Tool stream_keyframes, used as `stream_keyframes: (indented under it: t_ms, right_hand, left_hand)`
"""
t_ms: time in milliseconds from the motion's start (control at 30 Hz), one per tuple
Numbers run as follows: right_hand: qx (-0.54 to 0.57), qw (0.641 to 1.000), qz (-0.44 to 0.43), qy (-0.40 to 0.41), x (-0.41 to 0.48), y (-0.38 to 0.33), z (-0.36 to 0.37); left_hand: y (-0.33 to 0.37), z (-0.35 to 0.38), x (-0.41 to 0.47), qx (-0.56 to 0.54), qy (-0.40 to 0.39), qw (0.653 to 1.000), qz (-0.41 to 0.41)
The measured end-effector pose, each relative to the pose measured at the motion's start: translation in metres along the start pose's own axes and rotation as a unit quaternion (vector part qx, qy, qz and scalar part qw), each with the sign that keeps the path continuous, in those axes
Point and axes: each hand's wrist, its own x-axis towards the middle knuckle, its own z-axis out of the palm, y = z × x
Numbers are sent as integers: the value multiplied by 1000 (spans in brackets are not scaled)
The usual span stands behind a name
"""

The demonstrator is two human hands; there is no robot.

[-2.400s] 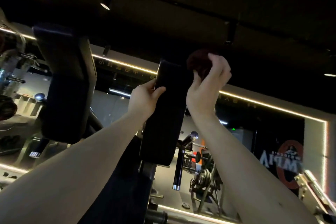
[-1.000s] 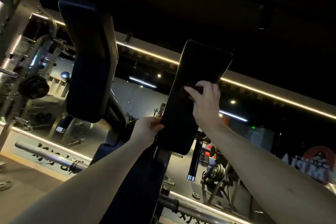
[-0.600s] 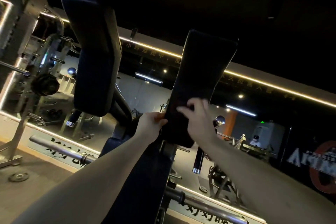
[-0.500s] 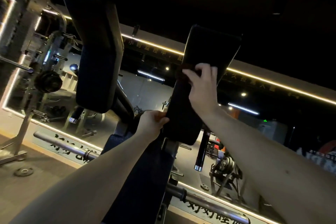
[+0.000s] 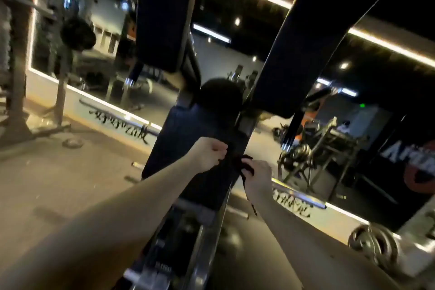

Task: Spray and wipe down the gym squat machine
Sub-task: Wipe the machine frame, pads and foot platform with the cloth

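The squat machine has two dark shoulder pads, the left shoulder pad [image 5: 164,14] and the right shoulder pad [image 5: 306,42], above a long dark back pad [image 5: 188,143] with a round head pad [image 5: 221,99]. Both my hands are low in front of the back pad. My right hand [image 5: 257,174] grips a dark cloth [image 5: 242,163], and a loose strand hangs below it. My left hand [image 5: 208,155] has curled fingers and appears to pinch the cloth's left edge. No spray bottle is in view. The frame is blurred.
A wall mirror [image 5: 106,73] with a lit edge runs behind the machine. Weight plates [image 5: 374,245] lie at the lower right, a small plate [image 5: 73,142] on the floor at left. A rack upright [image 5: 16,77] stands far left, and a chrome bar [image 5: 299,195] lies along the mirror's foot.
Both hands came down from the right shoulder pad to the back pad. My left hand let go of the pad's edge and met the cloth. The view tilted downward.
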Motion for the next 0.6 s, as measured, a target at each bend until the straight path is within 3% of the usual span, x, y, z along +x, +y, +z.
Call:
stream_keyframes:
  t_ms: [67, 167, 267, 433, 600]
  right_hand:
    - [114, 982, 144, -49, -63, 5, 33]
    - [305, 872, 347, -162, -165, 1, 84]
    - [351, 788, 466, -196, -259, -5, 125]
    - [366, 716, 533, -262, -387, -21, 163]
    - [411, 656, 543, -326, -476, -27, 166]
  left_hand:
    - [-53, 2, -32, 50, -19, 998, -20]
    - [-144, 5, -100, 94, -105, 985, -99]
    - [-232, 7, -185, 71, -198, 955, -209]
    - [-295, 6, -310, -41, -151, 896, -415]
    - [-319, -1, -392, -72, -109, 848, -513]
